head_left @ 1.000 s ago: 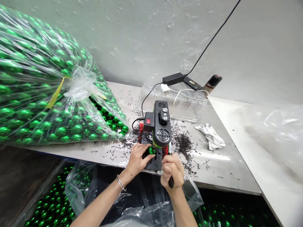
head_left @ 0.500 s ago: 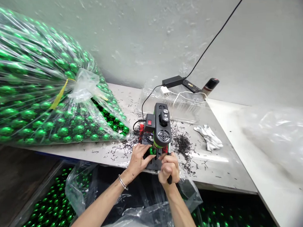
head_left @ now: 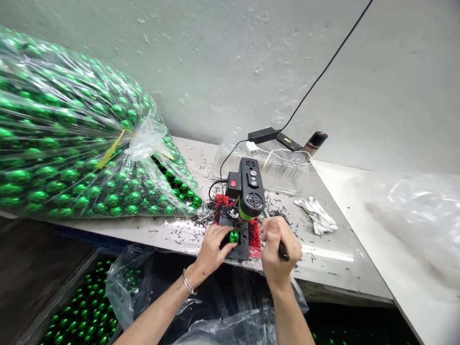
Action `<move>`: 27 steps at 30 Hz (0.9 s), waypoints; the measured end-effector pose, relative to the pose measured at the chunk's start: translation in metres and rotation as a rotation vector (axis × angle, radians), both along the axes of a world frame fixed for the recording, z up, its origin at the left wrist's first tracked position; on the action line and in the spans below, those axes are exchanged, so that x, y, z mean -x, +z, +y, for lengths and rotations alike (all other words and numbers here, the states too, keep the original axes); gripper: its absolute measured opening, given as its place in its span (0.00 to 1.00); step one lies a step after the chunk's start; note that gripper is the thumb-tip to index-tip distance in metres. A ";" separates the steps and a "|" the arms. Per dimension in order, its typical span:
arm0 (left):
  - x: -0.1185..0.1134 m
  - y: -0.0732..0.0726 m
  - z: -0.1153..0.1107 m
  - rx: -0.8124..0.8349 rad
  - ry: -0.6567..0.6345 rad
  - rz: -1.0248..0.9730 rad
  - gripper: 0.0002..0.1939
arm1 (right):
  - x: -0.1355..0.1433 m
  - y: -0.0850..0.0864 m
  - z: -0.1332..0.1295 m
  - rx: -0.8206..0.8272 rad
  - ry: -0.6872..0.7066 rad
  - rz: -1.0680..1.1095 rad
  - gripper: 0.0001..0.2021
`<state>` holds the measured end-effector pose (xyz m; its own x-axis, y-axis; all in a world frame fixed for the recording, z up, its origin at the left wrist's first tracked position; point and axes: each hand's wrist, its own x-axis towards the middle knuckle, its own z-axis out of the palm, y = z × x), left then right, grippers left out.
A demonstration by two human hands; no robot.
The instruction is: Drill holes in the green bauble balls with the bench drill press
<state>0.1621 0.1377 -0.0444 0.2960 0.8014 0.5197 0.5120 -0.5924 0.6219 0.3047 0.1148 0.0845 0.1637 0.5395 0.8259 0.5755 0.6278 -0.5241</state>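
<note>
A small black bench machine (head_left: 253,186) that looks like a mini drill press stands on the table, with a red switch on its side. On its base, below the head, a shiny green ball (head_left: 234,236) is pinched between the thumb and fingers of my left hand (head_left: 211,248). My right hand (head_left: 279,254) is wrapped in a fist round the machine's lever handle (head_left: 283,252), whose black end sticks out below the fist. Red material (head_left: 255,239) shows under and beside the base. Black shavings (head_left: 204,217) lie around it.
A large clear bag (head_left: 64,151) of green balls fills the left of the table. Behind the machine are a clear plastic tray (head_left: 282,177) and a power adapter (head_left: 262,135). White gloves (head_left: 319,216) lie at right. More green balls (head_left: 82,308) sit below the table edge.
My right hand has moved right and up with the lever handle, away from the machine's base. The ball shows more fully below the head. My left hand stays at the ball.
</note>
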 end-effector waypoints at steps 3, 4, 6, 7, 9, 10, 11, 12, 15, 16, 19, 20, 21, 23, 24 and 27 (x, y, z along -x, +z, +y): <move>0.012 0.001 -0.021 -0.105 -0.121 0.115 0.34 | 0.001 0.005 0.000 -0.015 0.000 0.011 0.13; 0.017 0.002 -0.022 -0.131 -0.128 0.149 0.40 | 0.001 0.002 0.000 -0.027 -0.003 0.015 0.13; 0.027 0.008 -0.013 -0.156 -0.036 0.188 0.41 | 0.002 -0.006 -0.001 -0.042 -0.005 0.020 0.13; 0.033 0.013 -0.002 -0.151 0.051 0.201 0.35 | 0.003 -0.010 -0.001 -0.047 -0.005 0.023 0.13; 0.045 0.026 0.027 -0.096 0.276 0.236 0.19 | 0.004 -0.016 -0.001 -0.057 -0.004 0.027 0.14; 0.051 0.033 0.044 -0.043 0.367 0.270 0.16 | 0.004 -0.018 -0.001 -0.061 -0.004 0.026 0.14; 0.055 0.039 0.060 0.029 0.417 0.321 0.13 | 0.004 -0.019 -0.001 -0.065 -0.005 0.023 0.14; 0.058 0.045 0.074 0.112 0.425 0.371 0.10 | 0.004 -0.019 -0.001 -0.067 -0.004 0.019 0.14; 0.060 0.056 0.104 0.245 0.383 0.418 0.03 | 0.005 -0.019 -0.001 -0.066 -0.001 0.016 0.14; 0.060 0.058 0.109 0.258 0.370 0.411 0.04 | 0.005 -0.019 -0.001 -0.064 0.000 0.018 0.14; 0.063 0.063 0.114 0.284 0.343 0.384 0.05 | 0.005 -0.019 -0.002 -0.061 0.000 0.016 0.14; 0.066 0.064 0.112 0.302 0.329 0.361 0.06 | 0.005 -0.019 -0.003 -0.061 0.002 0.012 0.14; 0.069 0.064 0.109 0.342 0.305 0.297 0.08 | 0.005 -0.018 -0.003 -0.062 0.004 0.009 0.14; 0.075 0.062 0.099 0.493 0.219 0.032 0.16 | 0.005 -0.017 -0.003 -0.056 0.004 0.012 0.14; 0.075 0.059 0.092 0.589 0.161 -0.152 0.19 | 0.005 -0.015 -0.003 -0.052 0.001 0.018 0.14; 0.067 0.046 0.068 0.812 0.016 -0.625 0.26 | 0.005 -0.010 -0.002 -0.033 -0.014 0.042 0.15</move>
<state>0.0952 0.2055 0.0014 0.1443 0.9818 -0.1235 -0.0376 0.1302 0.9908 0.2994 0.1131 0.0742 0.2058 0.5091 0.8357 0.5627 0.6372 -0.5267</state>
